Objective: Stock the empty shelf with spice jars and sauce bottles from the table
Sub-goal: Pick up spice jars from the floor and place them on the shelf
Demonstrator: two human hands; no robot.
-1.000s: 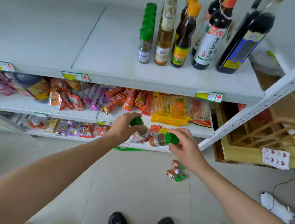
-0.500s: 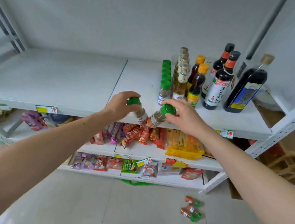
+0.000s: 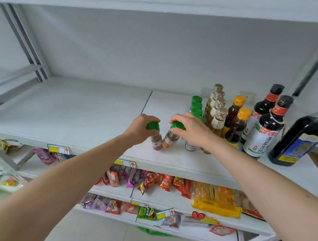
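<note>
- A green-capped spice jar (image 3: pixel 156 138) is gripped around its cap by the left hand (image 3: pixel 142 128), fingers curled over the top; the jar is held upright, its base at or just above the white shelf (image 3: pixel 80 110).
- A second green-capped spice jar (image 3: pixel 172 136) is gripped by its cap in the right hand (image 3: pixel 191 131); it is tilted, its base leaning towards the first jar, and the two jars are seen touching or nearly so.
- Whether either base rests on the shelf cannot be told.
- Just to the right, a row of green-capped jars (image 3: pixel 197 105) is lined up front to back, followed by pale oil bottles (image 3: pixel 217 107), orange-capped bottles (image 3: pixel 236 121) and dark sauce bottles (image 3: pixel 266 128).
- Snack packets (image 3: pixel 159 181) are laid on the lower shelves.
</note>
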